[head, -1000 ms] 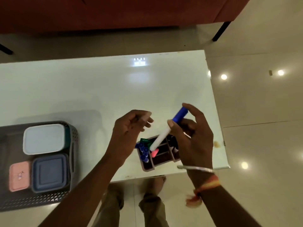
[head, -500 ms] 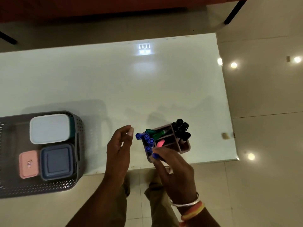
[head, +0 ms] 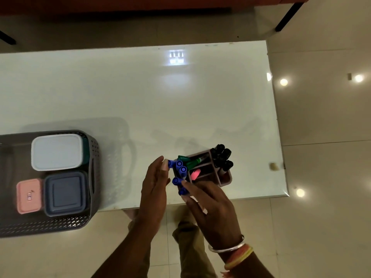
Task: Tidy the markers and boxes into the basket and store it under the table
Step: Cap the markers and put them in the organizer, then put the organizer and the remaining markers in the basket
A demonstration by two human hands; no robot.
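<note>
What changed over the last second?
The right hand lowered the blue marker from above the holder to its near-left corner, grip unchanged. The left hand came down beside the holder, fingers straight. The basket and boxes stayed put.

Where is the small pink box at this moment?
In the head view, the pink box lies inside the grey basket at the far left, directly left of the dark blue box and nearer the person than the white box.

The tabletop [head: 140,93] is white. The basket [head: 60,225] is grey, with a pattern of small holes. White box [head: 57,151], pink box [head: 29,195], dark blue box [head: 65,193]. Blue markers [head: 179,169], green marker [head: 193,161], black markers [head: 222,156], pink marker [head: 195,174].
</note>
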